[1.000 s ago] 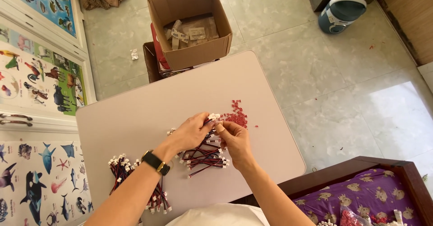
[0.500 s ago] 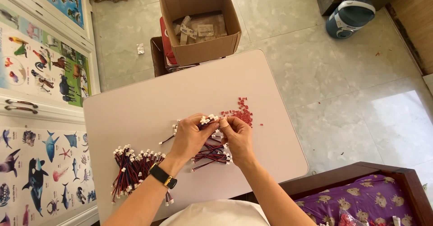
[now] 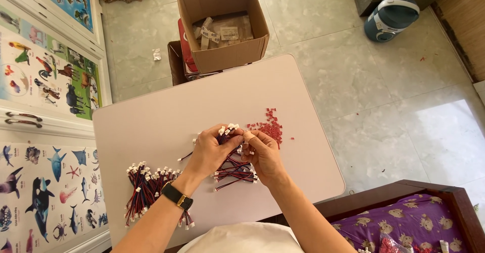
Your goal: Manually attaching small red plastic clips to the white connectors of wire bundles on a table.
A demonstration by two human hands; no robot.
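My left hand (image 3: 209, 151), with a black watch on its wrist, grips a bundle of short red, blue and black wires (image 3: 226, 131) whose white connector ends stick up. My right hand (image 3: 261, 153) pinches at one of those connector ends, fingertip to fingertip with the left. More of the same wires (image 3: 235, 173) lie loose on the pale table (image 3: 151, 126) under my hands. A heap of small red plastic pieces (image 3: 271, 127) sits just beyond my right hand. A larger pile of wires (image 3: 146, 185) lies to the left of my left forearm.
An open cardboard box (image 3: 222, 23) with packets inside stands on the tiled floor past the table's far edge. A blue and white appliance (image 3: 390, 16) sits at the far right. Picture-covered cabinet doors (image 3: 45, 71) line the left. A wooden frame with purple fabric (image 3: 409, 217) is at the near right.
The view has shifted slightly. Both hands stay together over the table, still working the bundle of wires; the bundle sits a little higher in my left hand.
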